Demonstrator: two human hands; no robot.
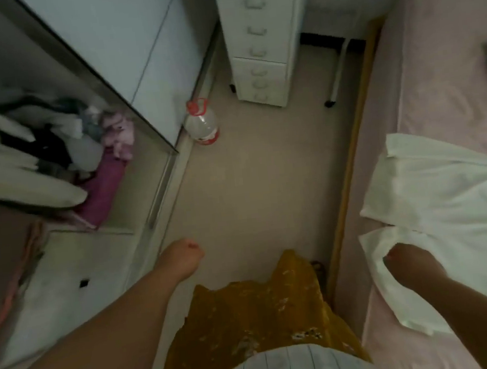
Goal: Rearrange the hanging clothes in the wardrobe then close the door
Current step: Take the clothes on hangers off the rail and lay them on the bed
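Left hand [184, 258] curled, holding nothing; right hand [409, 263] grips white garment [435, 194] on bed [435, 74] at three o'clock; floor [251, 183] open ahead; bottle [202, 122] label unreadable.

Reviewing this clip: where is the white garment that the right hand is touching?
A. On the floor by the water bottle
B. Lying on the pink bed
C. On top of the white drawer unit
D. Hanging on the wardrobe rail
B: the white garment lies spread on the pink bed, with the right hand gripping its near edge.
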